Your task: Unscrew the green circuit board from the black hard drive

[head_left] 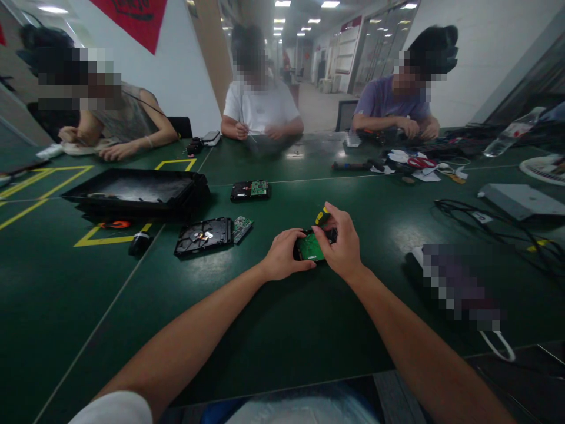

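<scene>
In front of me on the green table lies a hard drive (311,249), its green circuit board facing up. My left hand (283,254) grips the drive by its left edge, thumb along the near side. Between the fingers of my right hand (342,244) is a screwdriver (322,216) with a yellow and black handle, held over the drive's right part. The screwdriver's tip is hidden behind the hand. To the left sits an opened black drive case (204,237) with a loose circuit board (242,228) at its right end. Farther back is another hard drive (249,190).
Black stacked trays (143,191) stand at the left, near a small black object (140,243). On the right are a phone-like object (457,285), black cables (481,221) and a grey box (523,201). Three people sit across the table (273,347), beyond a bottle (514,132) at far right.
</scene>
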Tool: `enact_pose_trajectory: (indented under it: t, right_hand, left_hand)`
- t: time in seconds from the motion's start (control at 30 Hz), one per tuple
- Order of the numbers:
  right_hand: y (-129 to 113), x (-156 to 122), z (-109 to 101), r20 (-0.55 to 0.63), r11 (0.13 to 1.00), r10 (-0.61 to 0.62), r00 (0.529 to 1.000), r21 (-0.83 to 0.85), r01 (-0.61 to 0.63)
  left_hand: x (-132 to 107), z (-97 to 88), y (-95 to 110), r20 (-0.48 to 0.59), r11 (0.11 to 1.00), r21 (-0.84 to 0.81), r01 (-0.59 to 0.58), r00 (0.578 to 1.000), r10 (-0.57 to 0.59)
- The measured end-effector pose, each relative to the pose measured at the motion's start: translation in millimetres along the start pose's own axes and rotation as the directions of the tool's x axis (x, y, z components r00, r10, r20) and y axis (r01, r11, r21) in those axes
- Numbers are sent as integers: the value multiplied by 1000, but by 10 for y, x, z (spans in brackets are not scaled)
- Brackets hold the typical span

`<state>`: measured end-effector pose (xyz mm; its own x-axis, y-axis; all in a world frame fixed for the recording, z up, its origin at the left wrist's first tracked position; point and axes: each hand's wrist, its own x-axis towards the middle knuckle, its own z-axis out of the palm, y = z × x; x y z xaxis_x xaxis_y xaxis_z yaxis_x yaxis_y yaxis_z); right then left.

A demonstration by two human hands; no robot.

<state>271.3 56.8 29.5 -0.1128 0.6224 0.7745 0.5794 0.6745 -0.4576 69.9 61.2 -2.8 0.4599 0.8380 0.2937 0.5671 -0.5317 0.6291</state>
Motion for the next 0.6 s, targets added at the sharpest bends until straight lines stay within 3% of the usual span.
enact_pose_trajectory:
  t: [0.6]
  right_hand:
    - [-10, -13, 10, -17, 1000, 22, 1000, -9, -23]
  left_hand:
    - [-1, 5, 6, -3, 1000, -4, 4, 1000, -4]
